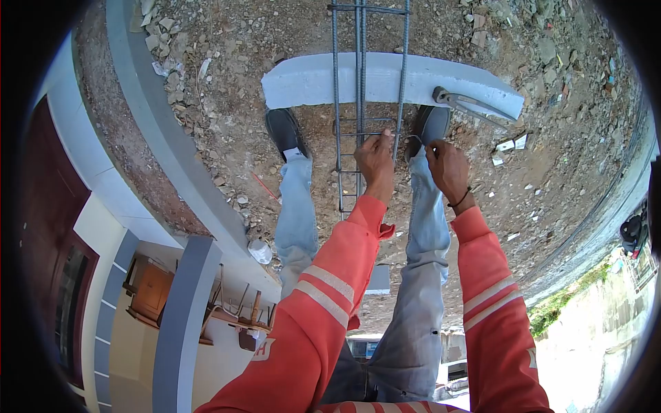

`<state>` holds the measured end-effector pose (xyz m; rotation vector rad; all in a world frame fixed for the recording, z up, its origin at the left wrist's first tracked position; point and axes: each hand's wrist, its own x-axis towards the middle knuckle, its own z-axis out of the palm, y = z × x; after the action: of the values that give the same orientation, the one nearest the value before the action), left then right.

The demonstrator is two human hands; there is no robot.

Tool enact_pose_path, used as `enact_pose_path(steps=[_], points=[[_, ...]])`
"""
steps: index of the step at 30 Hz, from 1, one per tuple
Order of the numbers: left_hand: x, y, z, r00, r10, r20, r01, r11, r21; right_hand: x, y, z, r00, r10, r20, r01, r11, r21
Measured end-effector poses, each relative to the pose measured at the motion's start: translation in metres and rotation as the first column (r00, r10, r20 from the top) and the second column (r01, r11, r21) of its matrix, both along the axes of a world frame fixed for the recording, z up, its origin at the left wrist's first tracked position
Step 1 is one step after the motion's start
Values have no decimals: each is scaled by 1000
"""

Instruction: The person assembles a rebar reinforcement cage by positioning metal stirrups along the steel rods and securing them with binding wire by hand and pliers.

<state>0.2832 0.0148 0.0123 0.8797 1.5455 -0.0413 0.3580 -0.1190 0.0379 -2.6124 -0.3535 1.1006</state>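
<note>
A rebar cage of long ribbed bars and thinner square stirrups runs away from me between my feet. My left hand is closed at a stirrup, its fingertips pinched beside the right-hand bar. A short thin tie wire curves from near that bar toward my right hand, whose thumb and fingers are pinched together at its end. The cage rests across a long pale block. On the block's right part lie metal pincers, their handles pointing right.
My dark shoes stand on either side of the cage, close to the block. Rubble and stones cover the dirt ground. A concrete kerb runs along the left, beside a building with wooden chairs.
</note>
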Motion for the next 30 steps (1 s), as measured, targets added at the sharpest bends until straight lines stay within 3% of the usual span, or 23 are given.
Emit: enact_pose_path(steps=[2, 5, 7, 8, 10, 13, 17, 19, 25, 29, 30], points=[[-13, -1, -2, 999, 39, 10, -39, 999, -23, -3, 0, -10, 1000, 26, -4, -26, 1000, 5], [-25, 2, -2, 994, -109, 19, 110, 991, -72, -5, 7, -24, 998, 63, -17, -61, 995, 75], [-24, -2, 2, 979, -141, 145, 130, 988, 88, -5, 14, -27, 990, 69, -122, -51, 988, 148], [-24, -4, 6, 980, -140, 139, 129, 988, 89, -6, 17, -25, 989, 71, -128, -51, 987, 150], [-21, -6, 14, 953, -299, -52, 303, 931, 202, -3, 22, -19, 984, 122, -130, -97, 978, 183], [-14, -6, 14, 929, -338, -152, 363, 913, 187, 0, 29, -11, 987, 107, -123, -85, 982, 169], [-16, -4, 5, 945, -311, -101, 324, 932, 162, 1, 35, -4, 992, 114, -49, -110, 990, 92], [-15, -6, 3, 992, -129, 12, 127, 986, 106, 1, 38, -4, 996, 88, -20, -87, 995, 47], [-7, -8, 9, 987, -136, 83, 123, 982, 146, -7, 38, -12, 991, 85, 104, -90, 995, 45], [-4, -10, 11, 990, -124, 69, 111, 979, 168, 4, 43, 2, 979, 170, 116, -179, 981, 79], [-5, -12, 9, 989, -132, 62, 118, 974, 192, 13, 48, 12, 978, 202, 50, -205, 976, 68]])
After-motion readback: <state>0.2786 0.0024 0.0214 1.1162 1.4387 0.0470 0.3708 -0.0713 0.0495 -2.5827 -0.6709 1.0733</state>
